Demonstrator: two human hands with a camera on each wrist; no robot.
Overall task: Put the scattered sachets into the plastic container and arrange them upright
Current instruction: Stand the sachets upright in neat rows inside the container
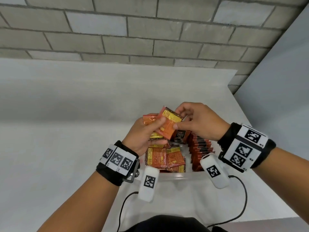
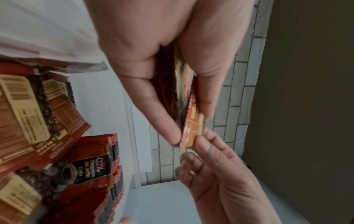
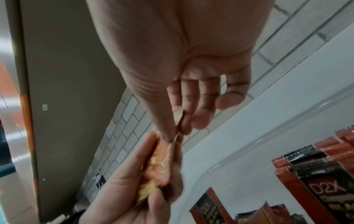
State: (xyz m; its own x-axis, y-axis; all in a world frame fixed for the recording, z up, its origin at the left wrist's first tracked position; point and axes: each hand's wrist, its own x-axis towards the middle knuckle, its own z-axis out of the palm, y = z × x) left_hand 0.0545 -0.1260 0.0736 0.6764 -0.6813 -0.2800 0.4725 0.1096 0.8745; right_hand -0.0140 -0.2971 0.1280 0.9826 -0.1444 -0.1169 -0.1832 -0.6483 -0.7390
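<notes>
Over the clear plastic container, my left hand grips a small stack of orange and red sachets. My right hand pinches the top sachet of that stack between thumb and fingers. In the left wrist view the stack shows edge-on between my left thumb and fingers, and the right fingertips touch its end. The right wrist view shows the same pinch on the sachet. Inside the container, a row of sachets stands upright at the right and several loose sachets lie flat at the left.
The container sits on a white table near its front edge. A grey brick wall runs behind and a plain panel stands at the right. Cables hang from both wrist cameras across the table's front.
</notes>
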